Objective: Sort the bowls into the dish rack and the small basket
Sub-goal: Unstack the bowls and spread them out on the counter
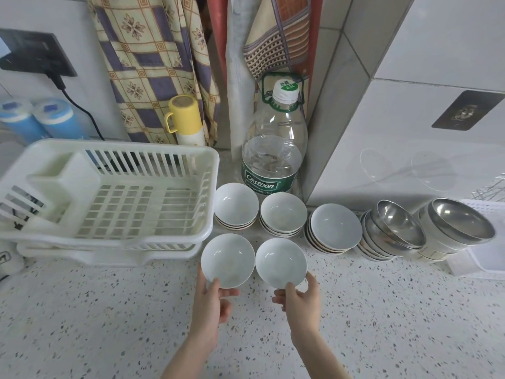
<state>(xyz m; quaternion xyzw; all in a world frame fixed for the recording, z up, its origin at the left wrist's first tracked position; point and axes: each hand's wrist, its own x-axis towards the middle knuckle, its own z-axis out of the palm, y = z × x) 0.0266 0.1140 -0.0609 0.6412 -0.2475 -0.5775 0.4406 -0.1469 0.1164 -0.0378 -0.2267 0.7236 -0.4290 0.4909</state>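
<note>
From the head camera we see both forearms reaching forward over the speckled bench (109,324), each of our hands holding one small white bowl at its near rim. Our left hand (210,299) has its thumb laid over the inside edge of the left white bowl (227,259) and its fingers curled beneath, so the bowl tips slightly toward us; our right hand (300,299) grips the right white bowl (281,262) the same way, thumb on the rim and fingers under. The two bowls sit side by side, nearly touching, just in front of the right corner of the white plastic dish rack (109,192), whose slotted floor holds no bowls that we can see. Both held bowls look plain and glossy, with a pale grey-white inside. Behind them stand three short stacks of like bowls: one stack (236,205) beside the rack, a second stack (283,213) to its right, and a third, tilted stack (334,227) further right. Beyond those lean two stacks of stainless steel bowls (396,228), the far pile (459,224) resting against a white basket (483,258) at the right edge of the frame. At the back a large clear water bottle (274,143) stands against the tiled wall, with a yellow-capped flask (185,119) near patterned cloths (153,64).
</note>
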